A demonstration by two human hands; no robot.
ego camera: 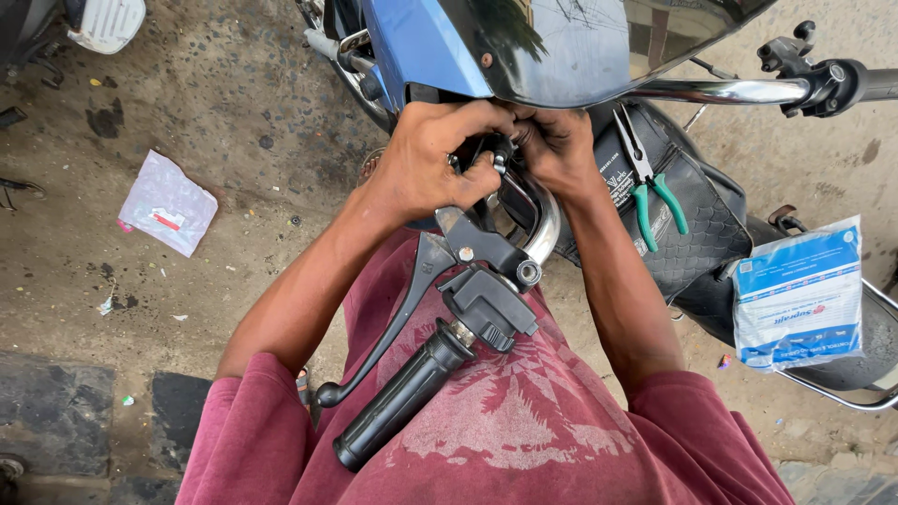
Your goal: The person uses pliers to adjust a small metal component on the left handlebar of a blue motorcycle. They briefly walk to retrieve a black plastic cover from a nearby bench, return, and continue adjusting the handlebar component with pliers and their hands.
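My left hand (432, 161) and my right hand (557, 148) meet under the blue front cowl (421, 47) of a motorcycle. Both pinch a small dark part, a cable end or fitting (499, 154), beside the chrome headlight rim (545, 229). Just below my hands the black handlebar grip (398, 400), its switch housing (488, 304) and the long black lever (398, 318) point toward my chest. What the fingertips hold is mostly hidden.
Green-handled pliers (653, 187) lie on the black tank bag (692, 234). A blue and white plastic packet (800, 295) rests on the seat at right. The other handlebar (748, 91) stretches right. A pale wrapper (166, 203) lies on the stained concrete ground.
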